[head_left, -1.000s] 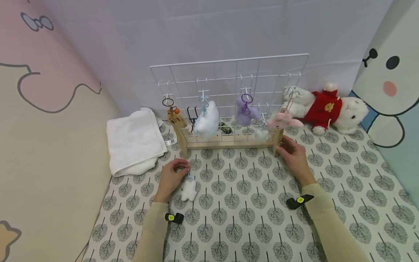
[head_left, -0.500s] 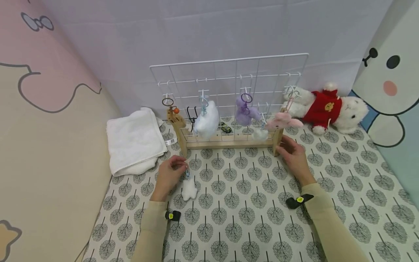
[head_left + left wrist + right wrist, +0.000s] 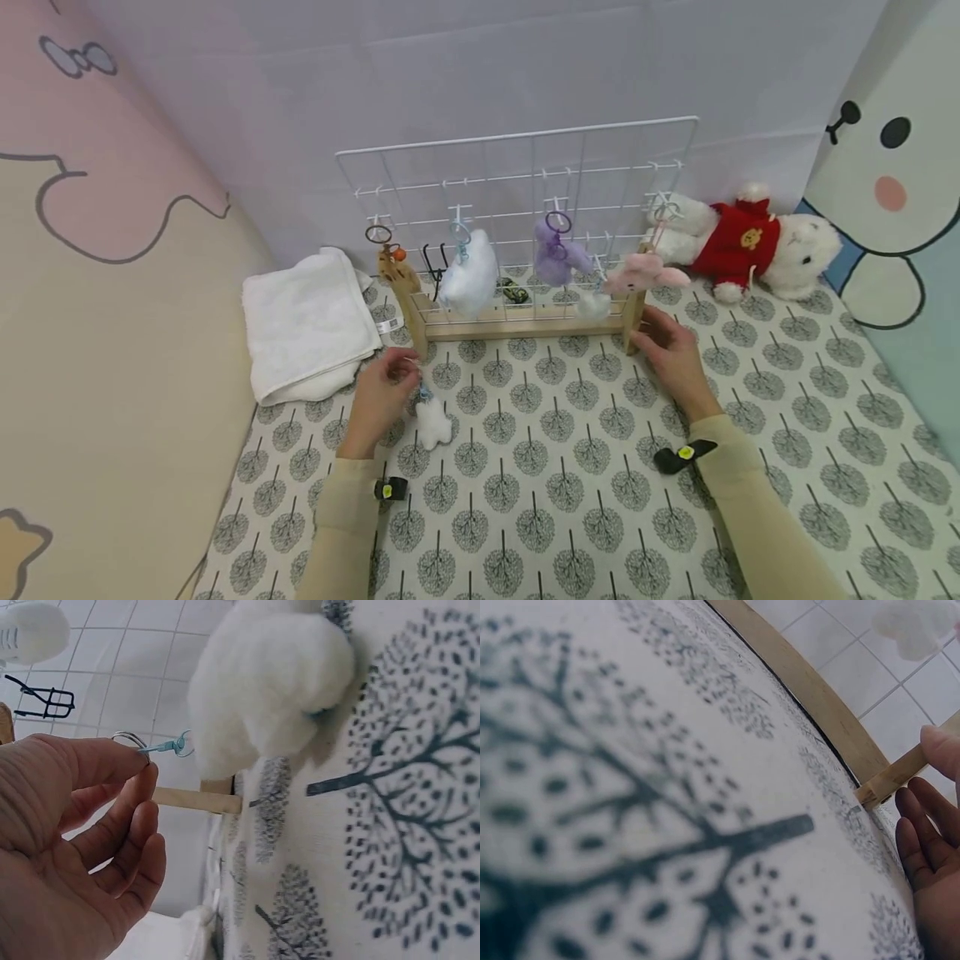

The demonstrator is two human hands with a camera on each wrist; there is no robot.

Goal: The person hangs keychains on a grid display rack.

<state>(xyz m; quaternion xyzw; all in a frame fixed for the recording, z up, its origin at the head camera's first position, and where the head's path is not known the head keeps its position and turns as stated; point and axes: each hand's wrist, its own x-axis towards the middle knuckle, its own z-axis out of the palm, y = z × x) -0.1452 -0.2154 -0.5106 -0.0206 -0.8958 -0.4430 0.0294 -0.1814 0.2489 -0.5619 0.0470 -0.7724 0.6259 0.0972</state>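
Observation:
My left hand point(image 3: 377, 400) pinches the metal ring point(image 3: 131, 739) of a white plush keychain point(image 3: 432, 423) between thumb and forefinger. A light blue clasp point(image 3: 169, 745) joins ring and plush, which hangs close to the tablecloth. At the other side, my right hand point(image 3: 672, 357) holds the right wooden foot point(image 3: 889, 776) of a white wire grid rack point(image 3: 517, 133), thumb on one side and fingers on the other. From the rack hang a brown spotted plush point(image 3: 397, 271), a pale blue-white plush point(image 3: 471, 275), a purple plush point(image 3: 558, 257), a small white plush point(image 3: 592, 307) and a pink plush point(image 3: 645, 273).
A folded white towel point(image 3: 311, 329) lies left of the rack. A white stuffed animal in a red sweater point(image 3: 750, 242) lies to the right. Black hooks point(image 3: 435, 268) hang on the grid, and a small dark-and-yellow item point(image 3: 514, 290) lies behind it.
My left hand has moved slightly left and toward the rack, lifting the white plush keychain a little with it. The right hand stays on the rack's foot. The head view has shifted slightly.

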